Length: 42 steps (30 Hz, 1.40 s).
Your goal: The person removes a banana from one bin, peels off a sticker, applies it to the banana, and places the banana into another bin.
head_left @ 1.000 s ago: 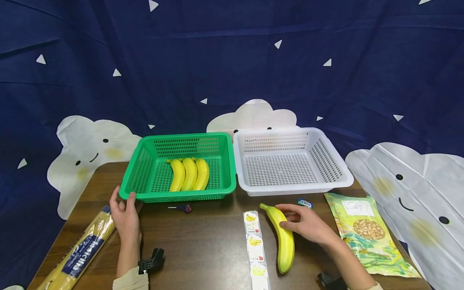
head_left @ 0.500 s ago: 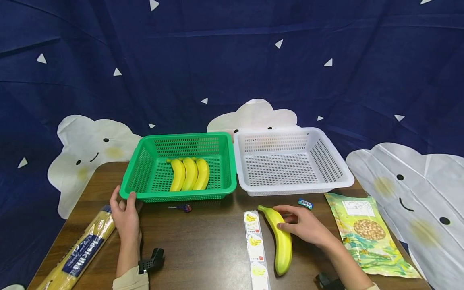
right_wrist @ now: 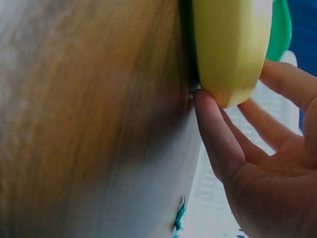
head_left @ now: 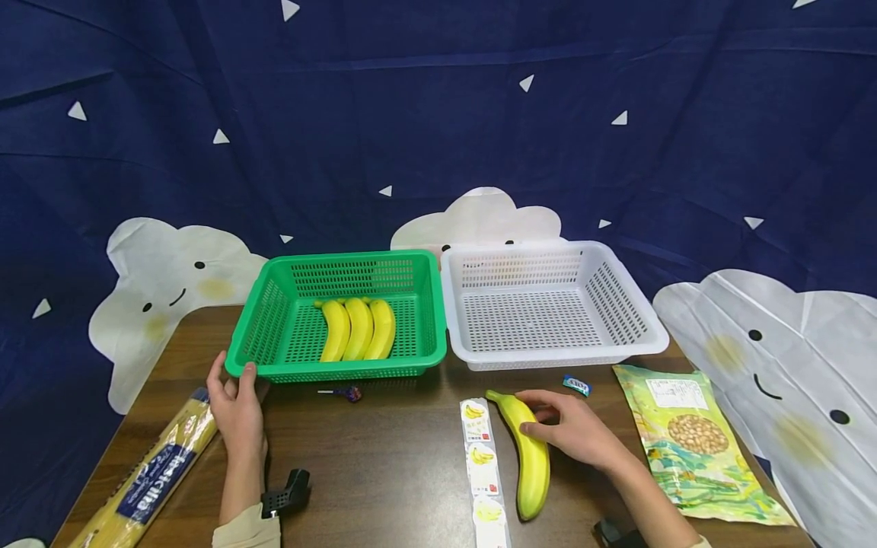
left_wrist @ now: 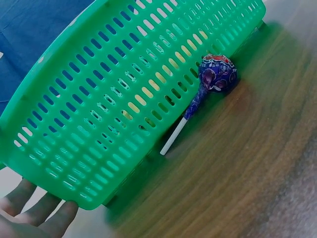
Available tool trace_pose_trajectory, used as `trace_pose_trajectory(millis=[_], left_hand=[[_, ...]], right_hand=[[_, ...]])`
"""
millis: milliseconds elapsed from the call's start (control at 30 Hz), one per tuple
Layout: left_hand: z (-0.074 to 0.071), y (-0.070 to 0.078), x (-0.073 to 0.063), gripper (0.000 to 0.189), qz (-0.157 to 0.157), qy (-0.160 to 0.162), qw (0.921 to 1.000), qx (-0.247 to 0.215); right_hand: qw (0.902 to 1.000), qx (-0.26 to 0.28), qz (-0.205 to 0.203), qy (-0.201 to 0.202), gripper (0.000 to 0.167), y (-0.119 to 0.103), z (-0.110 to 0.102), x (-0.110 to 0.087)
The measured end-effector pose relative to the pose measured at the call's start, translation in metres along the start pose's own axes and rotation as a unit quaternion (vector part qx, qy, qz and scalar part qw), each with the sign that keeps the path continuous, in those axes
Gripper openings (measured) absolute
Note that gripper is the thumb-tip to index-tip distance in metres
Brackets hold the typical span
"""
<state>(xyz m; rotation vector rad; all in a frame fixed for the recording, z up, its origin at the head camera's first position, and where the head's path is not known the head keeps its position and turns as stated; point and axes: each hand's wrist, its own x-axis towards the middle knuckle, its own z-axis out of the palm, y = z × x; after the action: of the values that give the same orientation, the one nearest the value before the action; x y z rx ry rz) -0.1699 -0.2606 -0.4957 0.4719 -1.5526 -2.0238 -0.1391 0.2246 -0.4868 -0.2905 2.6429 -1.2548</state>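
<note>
In the head view a lone yellow banana [head_left: 533, 476] lies on the table, stem toward the baskets. My right hand [head_left: 578, 432] holds its upper part from the right side, and the right wrist view shows the thumb and fingers around the banana [right_wrist: 230, 54]. At the left, my left hand [head_left: 236, 407] grips the near left corner of a green basket [head_left: 349, 371], fingers at its outer wall. Three bananas [head_left: 358, 329] lie side by side in that basket. Just left of the lone banana runs a strip of banana-printed stickers [head_left: 483, 466].
A white basket [head_left: 558, 356] stands right of the green one. A lollipop [left_wrist: 218, 73] lies before the green basket, a small wrapped candy [head_left: 577, 385] before the white one. Packaged pasta [head_left: 157, 481] is at far left, a green-yellow bag [head_left: 695, 434] at far right.
The lone banana has shifted a little to the left, toward the sticker strip, together with my right hand. My left hand has stayed at the green basket's corner.
</note>
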Motion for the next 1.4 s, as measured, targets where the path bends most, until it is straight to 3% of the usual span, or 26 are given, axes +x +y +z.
trace_pose_trajectory(millis=[200,767,1100,1167,1267,1400], left_hand=[[0.000,0.001,0.000,0.055,-0.002,0.000,1.0000,-0.002],[-0.006,0.001,-0.005,0.056,-0.012,0.005,0.9999,-0.006],[-0.014,-0.003,-0.013,0.050,-0.016,0.055,0.9981,0.021],[-0.013,-0.003,-0.015,0.043,-0.003,0.076,0.9969,0.022],[-0.011,-0.001,-0.021,0.026,0.043,0.113,0.9920,0.035],[0.001,0.009,-0.036,0.012,0.125,0.118,0.9821,0.079]], right_hand=[[0.9998,-0.005,0.017,0.002,0.049,-0.001,0.001,0.001],[0.9999,-0.009,-0.005,-0.010,0.050,-0.001,-0.001,-0.001],[0.9998,-0.005,-0.014,-0.011,0.050,0.001,-0.002,-0.003],[0.9999,-0.003,-0.012,-0.011,0.050,0.000,-0.002,-0.003],[0.9999,-0.003,-0.011,-0.012,0.050,0.000,-0.002,-0.002],[0.9998,-0.004,-0.015,-0.012,0.050,-0.001,-0.002,-0.002]])
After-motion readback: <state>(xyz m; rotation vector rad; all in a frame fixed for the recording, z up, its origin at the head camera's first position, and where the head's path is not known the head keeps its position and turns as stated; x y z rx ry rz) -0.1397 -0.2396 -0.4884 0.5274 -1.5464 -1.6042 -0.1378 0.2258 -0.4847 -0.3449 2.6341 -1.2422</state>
